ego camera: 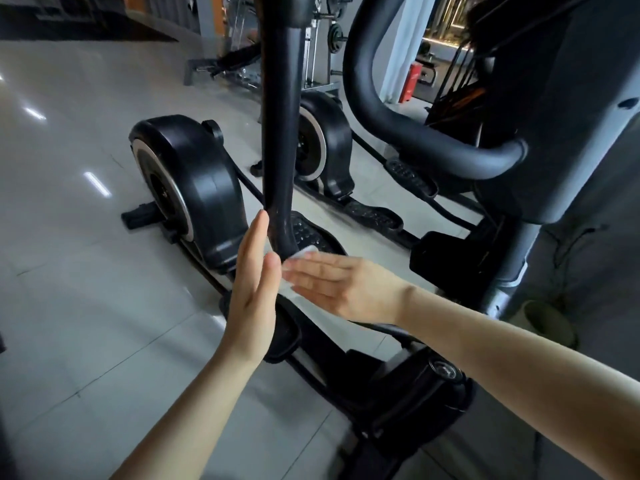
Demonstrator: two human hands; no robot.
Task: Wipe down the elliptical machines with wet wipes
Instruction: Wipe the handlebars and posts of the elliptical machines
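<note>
Wipe [298, 258] sits pressed under the flat, straight-fingered right hand [341, 289] against the upright handlebar's [278, 133] lower end, left hand [252, 289] flat just beside.

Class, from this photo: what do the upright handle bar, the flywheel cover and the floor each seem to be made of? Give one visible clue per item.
Upright handle bar: probably painted metal tube; smooth dark satin sheen, scuffed low down.
Flywheel cover: likely moulded black plastic; rounded shell with a seam and soft highlights.
Floor: glossy pale tiles, perhaps ceramic; grout lines and mirror-like light reflections.
</note>
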